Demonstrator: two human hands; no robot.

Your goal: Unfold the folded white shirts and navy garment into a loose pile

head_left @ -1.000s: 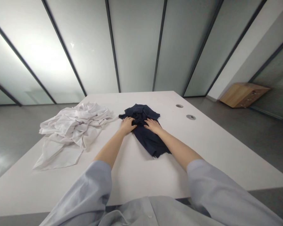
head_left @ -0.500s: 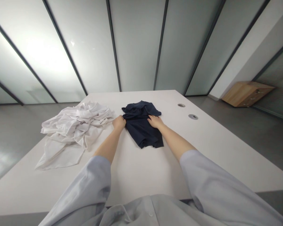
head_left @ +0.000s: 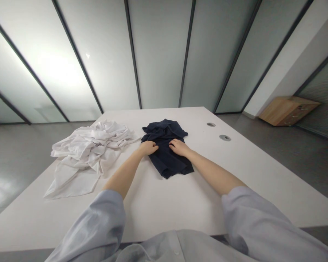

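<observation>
A dark navy garment (head_left: 166,162) lies on the white table in front of me, bunched at its far end and flatter at the near end. Its exact kind cannot be made out. At its left edge, my left hand (head_left: 148,147) is closed on the cloth with curled fingers. My right hand (head_left: 179,147) rests on the right side of the same garment, fingers bent and gripping the fabric. Left of my left hand sits a crumpled heap of white cloth (head_left: 95,142), one flap spread toward me.
The white table (head_left: 235,189) carries both cloth piles. Two round grommets, a farther one (head_left: 211,124) and a nearer one (head_left: 225,138), are set in its right side. Frosted glass panels (head_left: 158,54) stand behind it. A wooden cabinet (head_left: 287,110) is on the floor at right.
Both hands have moved closer together over the navy garment. My left hand has shifted right and nearer to me, and the garment's near end has slid slightly toward me.
</observation>
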